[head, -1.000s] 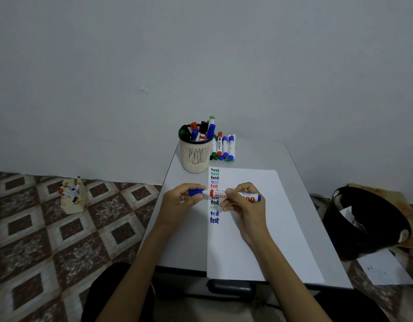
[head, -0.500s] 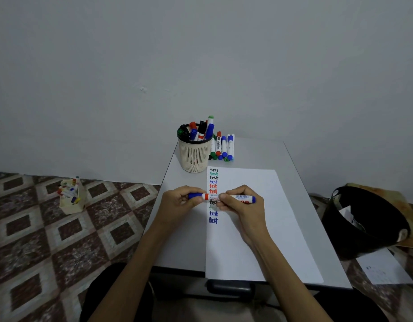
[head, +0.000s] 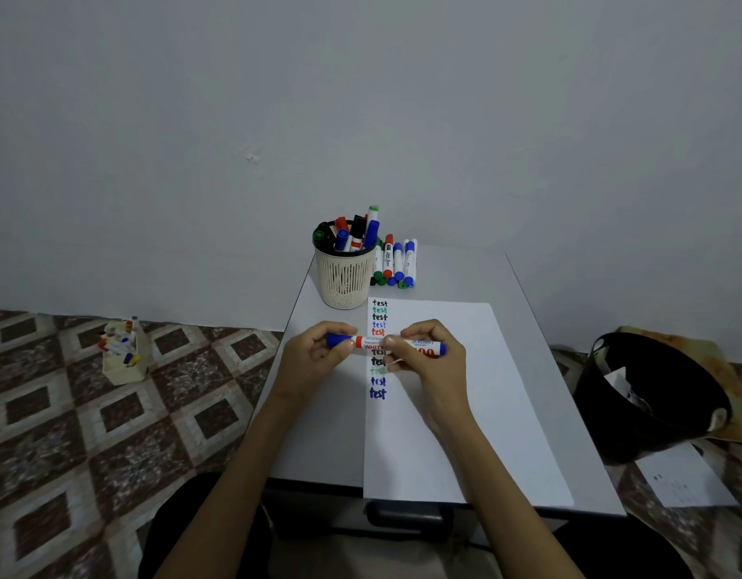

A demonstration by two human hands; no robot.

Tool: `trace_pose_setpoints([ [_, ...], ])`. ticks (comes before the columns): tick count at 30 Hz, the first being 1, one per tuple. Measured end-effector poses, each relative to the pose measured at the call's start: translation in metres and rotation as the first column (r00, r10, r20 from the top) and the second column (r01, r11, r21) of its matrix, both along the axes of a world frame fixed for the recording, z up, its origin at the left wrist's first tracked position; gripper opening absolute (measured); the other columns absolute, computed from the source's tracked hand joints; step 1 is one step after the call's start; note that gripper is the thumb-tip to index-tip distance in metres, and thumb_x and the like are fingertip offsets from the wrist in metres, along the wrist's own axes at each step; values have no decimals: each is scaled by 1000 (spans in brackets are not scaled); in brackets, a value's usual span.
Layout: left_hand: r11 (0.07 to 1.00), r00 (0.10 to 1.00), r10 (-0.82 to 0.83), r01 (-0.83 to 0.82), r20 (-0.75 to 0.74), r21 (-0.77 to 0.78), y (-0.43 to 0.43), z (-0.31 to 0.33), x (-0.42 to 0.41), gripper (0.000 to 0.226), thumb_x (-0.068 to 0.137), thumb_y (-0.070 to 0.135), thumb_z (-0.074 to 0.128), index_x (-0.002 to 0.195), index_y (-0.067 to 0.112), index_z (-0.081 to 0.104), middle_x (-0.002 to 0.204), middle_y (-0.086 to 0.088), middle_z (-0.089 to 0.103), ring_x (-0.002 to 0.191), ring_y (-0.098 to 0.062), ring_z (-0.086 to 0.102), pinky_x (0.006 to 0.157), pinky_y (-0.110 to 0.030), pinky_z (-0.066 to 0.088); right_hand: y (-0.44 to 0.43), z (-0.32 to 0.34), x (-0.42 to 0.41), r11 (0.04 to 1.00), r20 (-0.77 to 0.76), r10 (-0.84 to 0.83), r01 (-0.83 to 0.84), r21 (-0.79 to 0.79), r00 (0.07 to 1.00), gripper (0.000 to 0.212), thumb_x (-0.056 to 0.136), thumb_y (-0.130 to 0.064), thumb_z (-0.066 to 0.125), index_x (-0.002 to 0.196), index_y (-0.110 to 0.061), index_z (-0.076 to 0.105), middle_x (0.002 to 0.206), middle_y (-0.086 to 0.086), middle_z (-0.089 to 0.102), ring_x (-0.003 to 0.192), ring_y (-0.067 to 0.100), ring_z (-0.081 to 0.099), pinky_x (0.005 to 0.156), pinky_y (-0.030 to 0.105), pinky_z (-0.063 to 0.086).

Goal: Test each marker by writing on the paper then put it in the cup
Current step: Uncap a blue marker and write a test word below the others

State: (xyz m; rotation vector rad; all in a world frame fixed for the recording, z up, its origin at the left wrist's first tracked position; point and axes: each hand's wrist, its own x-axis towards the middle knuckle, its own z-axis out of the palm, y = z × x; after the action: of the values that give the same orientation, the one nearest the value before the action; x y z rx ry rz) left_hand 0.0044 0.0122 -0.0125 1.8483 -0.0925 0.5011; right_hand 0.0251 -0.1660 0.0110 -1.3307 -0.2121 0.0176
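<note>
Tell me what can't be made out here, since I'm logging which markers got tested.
Head view only:
- Middle "test" lines on the paper: covered by the marker, left hand and right hand.
- Label on the marker: small, partly under the right hand.
- Count of lying markers: cup blocks the row's left end.
- Contents of the floor box: too small to count.

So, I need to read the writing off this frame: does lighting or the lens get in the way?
Head view: dim, even light, no glare on the paper; wide-lens stretch only near the frame's edges; the words are sharp enough, but the left hand, right hand and marker cover some middle lines.
</note>
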Motion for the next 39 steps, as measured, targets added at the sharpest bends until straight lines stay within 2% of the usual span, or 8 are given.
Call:
trace_pose_setpoints([
  [5,992,1000,22,-23,-6,-127,2,0,1,19,86,-3,59,102,7,59,97,-1,64,87,-2,63,76,-13,50,-10,21,16,912,88,196,-148,-383,977,14,78,-13,78,82,-4,68,76,12,72,67,26,70,63,31,58],
  [8,996,1000,-3,4,2,-93,1,0,1,20,84,-2,63,98,12,59,93,-2,64,82,-5,64,72,-14,51,-4,29,28,573,153,298,-49,-818,942,29,72,-37,81,94,-21,72,72,-7,69,64,11,61,66,30,52],
  [12,995,1000,15,-16,-13,-102,1,-4,4,26,82,5,67,105,11,57,91,-7,65,79,-10,64,72,-21,52,7,41,38,241,129,455,17,-970,881,28,79,-45,72,103,-28,72,91,-8,67,79,11,57,65,24,45],
  [16,996,997,-29,22,-76,-92,0,-11,7,49,74,36,65,119,21,52,92,8,65,81,-5,60,74,-18,47,9,61,55,353,260,424,106,-930,867,19,85,-30,70,98,-17,69,87,-5,64,72,8,56,62,21,45],
  [20,927,1000,22,-17,-10,375,-5,-17,11,53,76,44,49,120,16,58,117,-1,63,107,-11,57,95,-29,43,16,94,70,774,566,116,282,-566,816,38,88,-24,66,125,-22,56,75,0,66,66,12,65,63,30,57],
  [24,794,996,24,-71,86,604,-6,-23,15,42,80,39,47,111,17,66,114,-1,65,104,-18,59,94,-41,44,36,123,85,878,692,-18,342,-334,722,67,90,-15,63,148,-24,30,75,-2,64,68,9,65,67,24,58],
  [31,778,997,31,-70,73,625,-5,-22,18,40,80,40,49,105,17,70,112,-2,66,101,-17,61,93,-39,44,74,121,110,818,750,-56,461,-344,659,61,89,-12,62,142,-22,32,76,-5,62,62,9,63,64,30,58],
  [39,784,997,30,-64,65,617,-4,-24,20,38,79,41,50,105,20,70,113,2,66,103,-14,59,94,-36,43,75,69,122,555,805,119,633,-540,582,17,88,-18,62,100,-7,64,92,8,55,88,20,51,56,28,36],
])
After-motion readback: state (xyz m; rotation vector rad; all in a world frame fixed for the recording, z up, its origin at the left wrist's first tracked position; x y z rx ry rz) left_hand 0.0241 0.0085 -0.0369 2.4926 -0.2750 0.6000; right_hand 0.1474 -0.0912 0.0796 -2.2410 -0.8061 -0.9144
